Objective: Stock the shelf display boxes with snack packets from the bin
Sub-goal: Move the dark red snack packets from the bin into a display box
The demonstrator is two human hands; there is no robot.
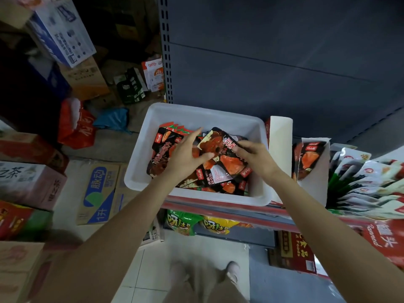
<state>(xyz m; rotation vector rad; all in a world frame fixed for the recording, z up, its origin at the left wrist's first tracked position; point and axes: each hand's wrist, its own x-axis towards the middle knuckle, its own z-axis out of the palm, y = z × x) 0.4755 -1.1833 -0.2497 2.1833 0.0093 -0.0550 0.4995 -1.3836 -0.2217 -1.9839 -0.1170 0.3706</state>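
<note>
Snack packets (218, 154) are being gathered in the white bin (140, 171), left hand (185, 158) spread wide, right hand (254, 158) pinching one, likely bound for the display box (314, 167) next.

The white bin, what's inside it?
The white bin holds a heap of black-and-red snack packets. Both hands, left and right, cover some; the bin's bottom is hidden.

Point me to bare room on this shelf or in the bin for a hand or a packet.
Inside the white bin, bare floor runs along its far wall above the snack packets, and a strip along its left wall. Mid-bin is crowded: left hand and right hand work among the packets. Right of the bin, the display boxes are packed tight.
</note>
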